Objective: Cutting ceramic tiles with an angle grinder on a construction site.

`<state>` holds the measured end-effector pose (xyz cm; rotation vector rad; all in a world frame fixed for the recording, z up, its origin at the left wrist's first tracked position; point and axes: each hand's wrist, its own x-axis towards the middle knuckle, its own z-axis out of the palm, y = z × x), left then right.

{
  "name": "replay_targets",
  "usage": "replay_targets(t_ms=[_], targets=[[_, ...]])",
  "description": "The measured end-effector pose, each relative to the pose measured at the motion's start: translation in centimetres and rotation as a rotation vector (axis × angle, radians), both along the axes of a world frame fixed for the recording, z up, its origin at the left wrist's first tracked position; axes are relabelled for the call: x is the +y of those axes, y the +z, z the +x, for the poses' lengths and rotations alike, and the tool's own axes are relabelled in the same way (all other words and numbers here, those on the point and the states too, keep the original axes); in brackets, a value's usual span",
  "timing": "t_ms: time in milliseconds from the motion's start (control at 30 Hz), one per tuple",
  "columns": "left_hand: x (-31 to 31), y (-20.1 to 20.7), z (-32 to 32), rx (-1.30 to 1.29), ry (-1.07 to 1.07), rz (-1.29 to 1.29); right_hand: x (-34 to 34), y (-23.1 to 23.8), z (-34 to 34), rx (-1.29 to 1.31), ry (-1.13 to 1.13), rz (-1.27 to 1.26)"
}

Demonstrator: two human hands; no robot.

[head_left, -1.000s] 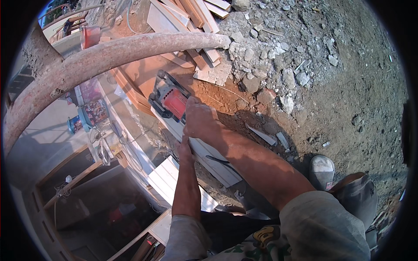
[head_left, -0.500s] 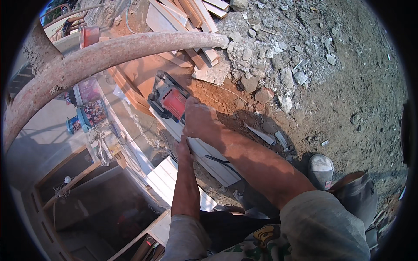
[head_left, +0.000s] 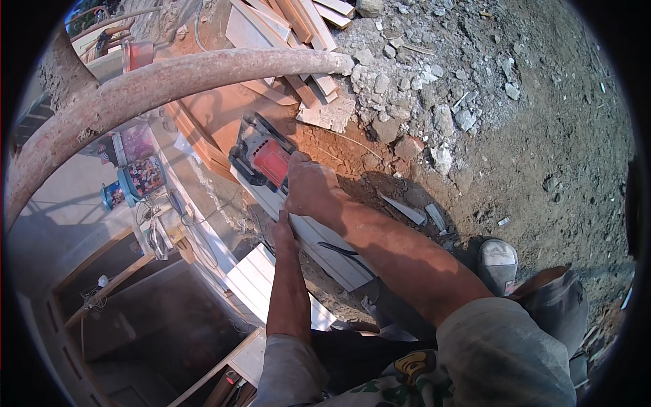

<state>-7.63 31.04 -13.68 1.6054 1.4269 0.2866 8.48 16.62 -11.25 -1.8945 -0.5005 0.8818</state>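
My right hand (head_left: pixel 310 184) is closed round the rear of a red-and-black handheld power tool (head_left: pixel 270 160). The tool rests at the far end of a long pale grooved board (head_left: pixel 332 252), and its exact kind is hard to make out. Close below, my left hand (head_left: pixel 283 229) is closed on the board's left edge, its fingers partly hidden. A black power cord (head_left: pixel 338 249) lies across the board nearer to me. Another pale grooved panel (head_left: pixel 252 279) lies to the left, partly behind my left forearm.
A thick, dirty curved pipe (head_left: pixel 196 73) arches across the upper left. Timber offcuts (head_left: pixel 302 27) are piled beyond the tool. Rubble (head_left: pixel 434 102) covers the ground at right. Buckets (head_left: pixel 144 178) and tangled wires (head_left: pixel 157 227) are at left, above a dark recess (head_left: pixel 169 325).
The whole view has shifted very slightly left. Both hands and the power tool keep their places on the board.
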Motion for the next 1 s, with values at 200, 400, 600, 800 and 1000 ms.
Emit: replay_targets(t_ms=[200, 400, 600, 800, 1000], targets=[[-0.2, -0.3, -0.1, -0.046, -0.023, -0.019, -1.3, 0.7, 0.4, 0.018, 0.057, -0.037], [0.1, -0.1, -0.1, -0.037, -0.013, 0.007, -1.8, 1.0, 0.5, 0.02, 0.066, -0.011], [-0.7, -0.4, 0.4, -0.053, -0.02, -0.006, -2.3, 0.3, 0.3, 0.02, 0.024, -0.012], [0.8, -0.7, -0.5, -0.067, -0.047, -0.044, -2.6, 0.7, 0.0, 0.032, 0.005, 0.013], [0.6, -0.9, -0.2, -0.058, 0.023, -0.015, -3.6, 0.7, -0.1, 0.042, -0.025, 0.078]])
